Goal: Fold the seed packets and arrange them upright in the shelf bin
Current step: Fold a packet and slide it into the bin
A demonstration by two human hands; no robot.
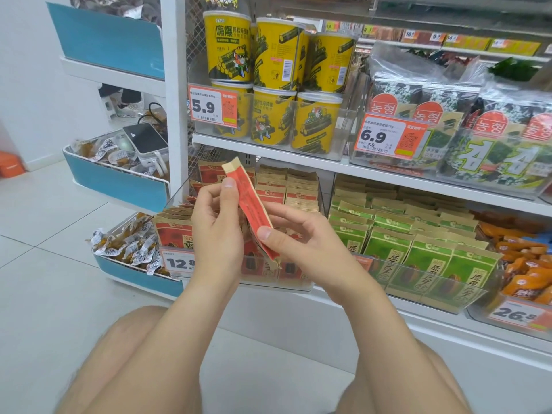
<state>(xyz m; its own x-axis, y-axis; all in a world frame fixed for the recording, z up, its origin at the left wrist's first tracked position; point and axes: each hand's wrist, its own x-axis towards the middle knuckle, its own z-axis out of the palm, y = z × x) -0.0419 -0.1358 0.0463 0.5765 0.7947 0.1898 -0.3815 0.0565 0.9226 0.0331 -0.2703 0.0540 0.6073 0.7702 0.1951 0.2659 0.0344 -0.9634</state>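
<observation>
Left grip (217,218) pinches the packet (250,204) at its upper half and right grip (288,245) its lower end, holding it narrow and tilted before the bin (294,283) (already crowded), so a slack pinch might let the fold spring open or the packet slip

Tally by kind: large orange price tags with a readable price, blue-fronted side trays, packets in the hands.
Large orange price tags, price readable: 4
Blue-fronted white side trays: 3
Narrow red-and-tan paper seed packet, pinched by left hand and right hand: 1
Total: 8
</observation>
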